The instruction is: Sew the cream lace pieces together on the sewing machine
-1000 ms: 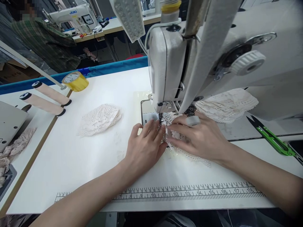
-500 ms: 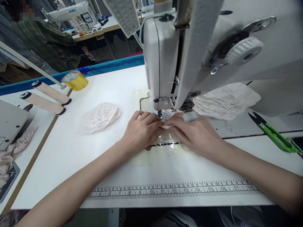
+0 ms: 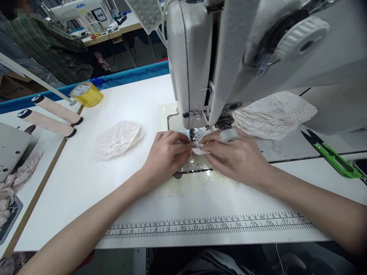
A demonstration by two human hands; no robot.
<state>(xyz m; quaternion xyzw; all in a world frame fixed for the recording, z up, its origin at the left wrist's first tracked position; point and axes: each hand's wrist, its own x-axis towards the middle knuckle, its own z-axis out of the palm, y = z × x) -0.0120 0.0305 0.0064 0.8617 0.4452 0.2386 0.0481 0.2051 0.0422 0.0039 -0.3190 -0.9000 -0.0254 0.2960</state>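
Note:
A piece of white lace (image 3: 201, 151) lies at the needle of the sewing machine (image 3: 191, 68), partly covered by my fingers. My left hand (image 3: 169, 152) pinches its left edge just beside the presser foot (image 3: 192, 134). On the other side, my right hand (image 3: 236, 154) grips the lace with closed fingers, and more of the fabric hangs below that palm. Left of my hands rests a small pile of lace pieces (image 3: 119, 140). A larger stack of lace pieces (image 3: 276, 116) sits behind my right hand, under the machine arm.
Green-handled snips (image 3: 334, 156) lie at the right. Yellow tape (image 3: 86, 94) and two thread cones (image 3: 47, 123) stand at the left. A printed ruler (image 3: 210, 226) runs along the table's front edge. A person in a plaid shirt (image 3: 43, 49) is near another sewing machine (image 3: 86, 15).
The camera view has shifted slightly. My fingers have parted a little at the needle, so more of the lace edge shows between them. Both hands still hold the lace.

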